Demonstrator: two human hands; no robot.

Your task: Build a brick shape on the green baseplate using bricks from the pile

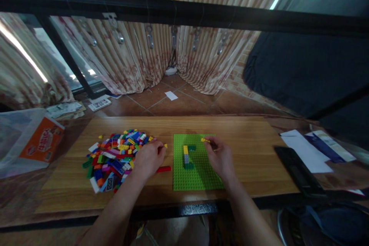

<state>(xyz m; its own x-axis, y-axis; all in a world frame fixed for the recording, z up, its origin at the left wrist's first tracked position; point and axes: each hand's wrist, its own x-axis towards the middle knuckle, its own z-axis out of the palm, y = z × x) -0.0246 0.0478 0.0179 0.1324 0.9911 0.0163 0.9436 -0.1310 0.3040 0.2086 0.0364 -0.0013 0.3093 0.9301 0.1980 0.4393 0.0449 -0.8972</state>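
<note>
My right hand (220, 157) is over the right part of a green studded baseplate (180, 182), its fingers pinching a small yellow toy brick (205, 140). On the plate's left half stands a low row of bricks: a yellow brick (185, 149), a grey brick (186, 159) and dark green bricks (189, 166). At the right edge of the brick pile (115, 157) is my left hand (150, 157), with its fingers curled closed; whatever they grip is hidden. Just beyond those fingertips shows another small yellow brick (165, 146). A long red brick (163, 169) lies beside the left wrist.
The wooden table (250, 169) carries a black phone-like slab (300, 171) at its right end. White papers (307, 150) lie past that end. A clear plastic bin (17, 123) with an orange label stands at the left. A dark metal bar (184, 11) crosses ahead, before striped curtains.
</note>
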